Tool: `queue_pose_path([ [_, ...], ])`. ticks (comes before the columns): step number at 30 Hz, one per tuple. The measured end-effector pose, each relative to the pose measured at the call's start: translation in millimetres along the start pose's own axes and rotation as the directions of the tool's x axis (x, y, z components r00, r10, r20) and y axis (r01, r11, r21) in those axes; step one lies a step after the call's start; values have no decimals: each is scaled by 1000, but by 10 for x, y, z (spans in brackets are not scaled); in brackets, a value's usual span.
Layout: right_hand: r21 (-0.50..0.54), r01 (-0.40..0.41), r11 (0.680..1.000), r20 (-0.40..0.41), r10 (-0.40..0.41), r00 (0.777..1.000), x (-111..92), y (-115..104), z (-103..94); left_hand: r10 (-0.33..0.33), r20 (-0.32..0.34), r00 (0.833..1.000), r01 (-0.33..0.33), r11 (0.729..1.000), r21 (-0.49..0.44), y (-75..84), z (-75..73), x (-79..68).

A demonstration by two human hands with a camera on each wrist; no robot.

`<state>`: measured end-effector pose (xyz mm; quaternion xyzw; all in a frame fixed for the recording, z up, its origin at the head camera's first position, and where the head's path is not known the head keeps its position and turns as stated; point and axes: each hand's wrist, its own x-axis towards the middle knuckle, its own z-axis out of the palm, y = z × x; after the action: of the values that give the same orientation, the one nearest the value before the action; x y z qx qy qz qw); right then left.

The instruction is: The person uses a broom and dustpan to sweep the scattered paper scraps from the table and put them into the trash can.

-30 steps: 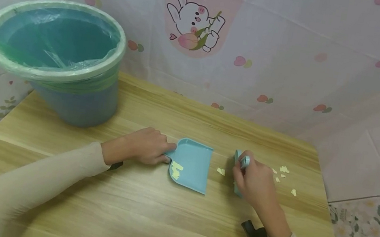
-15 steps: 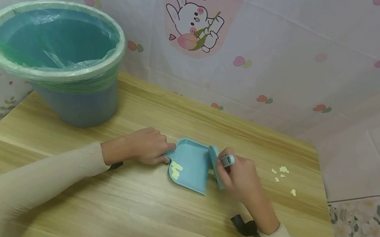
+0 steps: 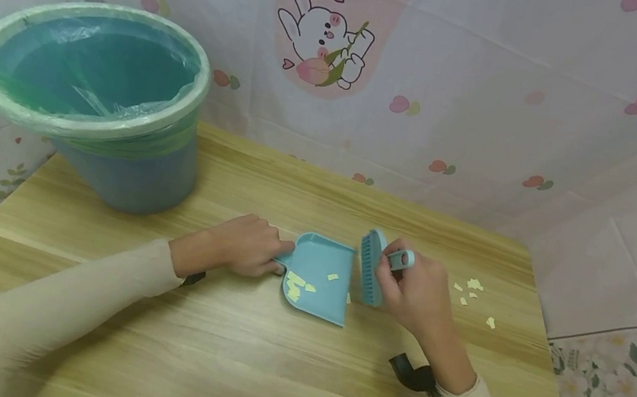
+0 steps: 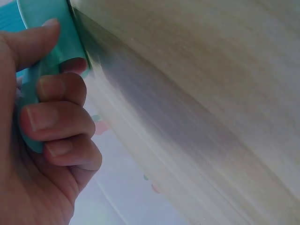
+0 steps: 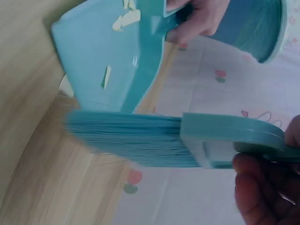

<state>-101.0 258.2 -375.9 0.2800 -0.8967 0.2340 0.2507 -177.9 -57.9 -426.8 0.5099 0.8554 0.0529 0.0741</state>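
My left hand [image 3: 254, 246] grips the handle of a light blue dustpan [image 3: 324, 261], its fingers curled round it in the left wrist view. Several pale yellow paper scraps [image 3: 294, 287] lie in the pan near the handle, and a single scrap [image 3: 333, 276] sits closer to its open edge. My right hand [image 3: 419, 289] holds a matching blue hand brush [image 3: 373, 265] by its handle, just right of the pan. The bristles [image 5: 126, 136] face the pan in the right wrist view. One scrap [image 5: 66, 86] lies on the table right at the pan's front edge.
More paper scraps [image 3: 474, 285] are scattered on the wooden table [image 3: 244, 366] to the right of my right hand. A blue bucket [image 3: 135, 181] lined with a green-tinted bag stands at the back left. A patterned curtain [image 3: 469, 97] hangs behind the table.
The brush moved left to the dustpan's edge, then drew back slightly right and tilted to show its bristles. More scraps now lie inside the pan. The left hand stayed in place.
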Motion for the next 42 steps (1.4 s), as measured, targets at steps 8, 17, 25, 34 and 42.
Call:
queue_pose_path([
  [8, -47, 56, 997, 75, -53, 996, -145, 69, -5, -30, 45, 999, 31, 999, -16, -11, -56, -29],
  [17, -40, 11, 999, 59, -9, 998, -189, 88, 59, -17, 41, 999, 20, 998, -60, -69, -27, -69],
  [25, -70, 46, 997, 25, -45, 999, -153, 8, 174, 4, 20, 1000, -3, 1000, -29, -77, -57, -68],
  [34, 16, -19, 1000, 16, 18, 1000, -47, -76, 362, -5, 44, 999, 6, 1000, -16, -57, -85, -38],
  [42, 134, -72, 988, -134, 90, 987, 32, -44, 299, 5, 16, 1000, -5, 999, -32, -57, -77, -40],
])
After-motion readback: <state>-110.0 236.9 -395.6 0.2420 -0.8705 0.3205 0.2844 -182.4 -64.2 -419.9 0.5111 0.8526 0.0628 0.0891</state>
